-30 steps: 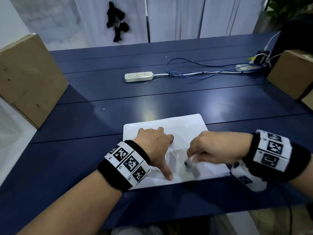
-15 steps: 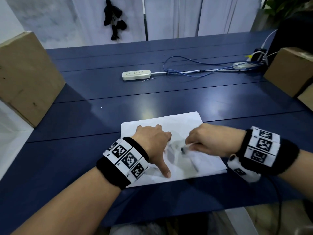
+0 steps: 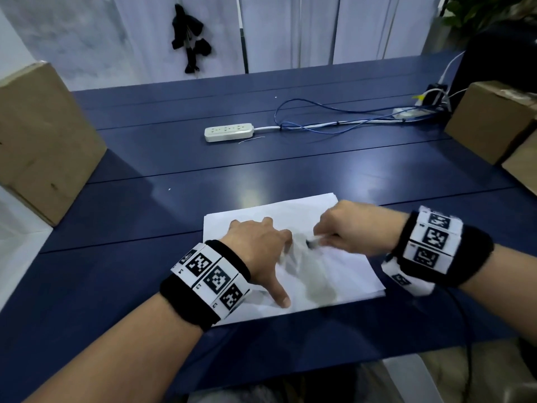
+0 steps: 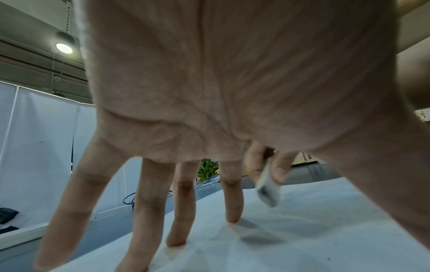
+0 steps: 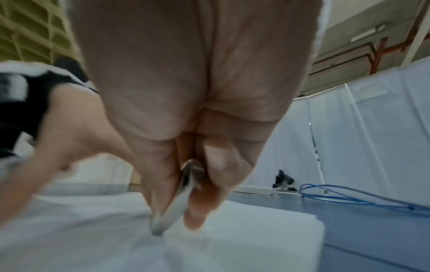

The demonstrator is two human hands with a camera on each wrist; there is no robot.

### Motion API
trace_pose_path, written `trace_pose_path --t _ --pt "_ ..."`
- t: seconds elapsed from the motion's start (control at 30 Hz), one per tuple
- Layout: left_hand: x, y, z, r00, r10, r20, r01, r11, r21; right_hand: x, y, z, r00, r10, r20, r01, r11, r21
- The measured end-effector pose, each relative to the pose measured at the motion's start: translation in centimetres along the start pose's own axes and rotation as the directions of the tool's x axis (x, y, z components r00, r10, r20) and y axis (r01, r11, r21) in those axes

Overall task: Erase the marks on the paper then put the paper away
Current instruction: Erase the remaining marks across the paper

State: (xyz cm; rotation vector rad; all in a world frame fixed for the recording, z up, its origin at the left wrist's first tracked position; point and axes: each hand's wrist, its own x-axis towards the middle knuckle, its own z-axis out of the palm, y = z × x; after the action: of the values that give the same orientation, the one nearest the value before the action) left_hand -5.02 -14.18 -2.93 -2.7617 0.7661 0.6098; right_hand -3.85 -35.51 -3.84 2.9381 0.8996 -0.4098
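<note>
We work at a dark blue table (image 3: 203, 170) with cardboard boxes (image 3: 43, 135) standing at its left and right edges, so the open room for moving lies in the wide middle band ahead of us. A power strip (image 3: 228, 132) and its blue cables (image 3: 319, 123) lie well beyond the work, out of reach of our strokes.

The paper (image 3: 343, 271) lies flat near the table's front edge, its near side just short of the drop, so we judge any hard pull toward us could slide it off.

Our left hand (image 3: 258, 251) is spread, fingertips (image 4: 231, 219) and thumb planted on the sheet. We take this to be an anchor that stops the sheet wrinkling or creeping under the rubbing.

Our right hand (image 3: 348, 228) is curled, thumb and fingers pinching the eraser (image 5: 172, 208), whose grey worn tip touches the paper between the two hands. The pinch sits low on the eraser, likely for firm pressure.

Marks are too faint and blurred to judge; we cannot tell how many remain. Erasing seems underway, putting away not yet begun.
</note>
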Motion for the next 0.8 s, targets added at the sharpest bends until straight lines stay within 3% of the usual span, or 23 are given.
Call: trace_pose_path --t 0.07,0.13,0.17,0.23,0.33,0.4,0.53,0.6,0.7,0.8 --pt "0.1 0.0 0.0 1.000 0.009 0.018 -0.009 1.000 -0.004 -1.6 -1.4 0.0 0.977 -0.205 0.065 0.195 0.971 0.135" --pt "0.2 0.0 -0.2 0.999 0.009 0.034 -0.009 1.000 -0.006 -2.5 -2.3 0.2 0.944 -0.304 0.129 0.269 0.934 0.235" --pt "0.3 0.1 -0.2 0.999 0.010 0.037 -0.009 1.000 -0.005 -2.3 -2.1 0.2 0.951 -0.283 0.125 0.248 0.938 0.241" --pt "0.4 0.1 -0.3 0.999 0.011 0.036 -0.011 1.000 0.005 -0.8 -0.9 -0.1 0.991 -0.119 0.067 0.108 0.982 0.154" --pt "0.5 0.3 -0.2 1.000 0.009 0.026 -0.010 1.000 0.026 0.4 0.9 -0.1 0.997 0.065 -0.052 -0.061 0.996 0.065" --pt "0.6 0.2 -0.1 1.000 0.007 0.020 -0.008 0.999 0.049 -0.1 0.6 0.3 0.999 0.015 -0.035 -0.014 0.999 0.036" --pt "1.1 0.1 0.0 0.999 0.044 -0.012 -0.042 0.993 0.110 -2.3 -1.3 0.3 0.947 -0.302 0.112 0.284 0.946 0.155" --pt "1.1 0.1 0.0 0.997 0.077 -0.020 -0.075 0.993 0.087 -1.6 -1.0 0.0 0.961 -0.257 0.105 0.241 0.959 0.147" --pt "1.0 0.1 0.1 0.993 0.113 -0.024 -0.112 0.993 0.042 0.6 0.5 -0.3 1.000 0.002 -0.028 -0.001 1.000 0.032" --pt "0.8 0.0 0.1 0.993 0.117 -0.021 -0.117 0.993 0.033 0.4 0.5 0.3 0.996 -0.025 -0.085 0.023 0.999 -0.032"
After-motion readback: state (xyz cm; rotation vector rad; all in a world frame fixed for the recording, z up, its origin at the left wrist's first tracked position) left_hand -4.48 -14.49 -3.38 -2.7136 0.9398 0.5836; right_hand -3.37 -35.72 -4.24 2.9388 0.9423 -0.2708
